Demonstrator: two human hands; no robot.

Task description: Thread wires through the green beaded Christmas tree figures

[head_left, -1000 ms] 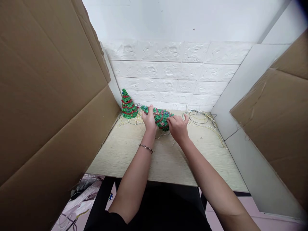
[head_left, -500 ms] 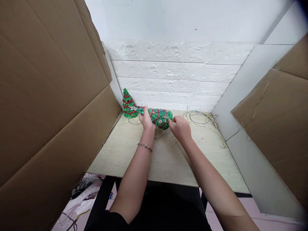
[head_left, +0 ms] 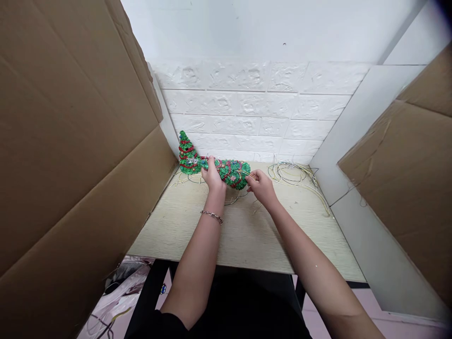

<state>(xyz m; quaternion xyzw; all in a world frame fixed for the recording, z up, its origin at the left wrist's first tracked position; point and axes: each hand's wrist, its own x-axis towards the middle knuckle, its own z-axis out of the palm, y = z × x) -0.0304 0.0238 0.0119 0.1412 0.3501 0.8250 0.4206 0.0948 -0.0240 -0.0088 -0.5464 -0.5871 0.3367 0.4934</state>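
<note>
A green beaded tree with red garland [head_left: 231,173] lies on its side, its wide end to the right. My left hand [head_left: 213,176] is wrapped round its narrow part. At the wide end, my right hand [head_left: 260,185] pinches a thin pale wire [head_left: 247,173] that runs along the beads. A second green beaded tree [head_left: 187,155] stands upright at the left, beside the tip of the held one. Loose wires [head_left: 233,199] hang or lie below the held tree.
Coiled yellow, white and dark wires [head_left: 294,174] lie at the back right of the pale tabletop [head_left: 254,240]. Cardboard [head_left: 141,165] rises at the left, and more cardboard [head_left: 406,179] at the right. A white brick-patterned wall [head_left: 243,103] closes the back.
My right hand has shifted slightly, its fingers now a little more spread around the wire. The whole view has moved slightly; my left hand keeps its hold on the tree.
</note>
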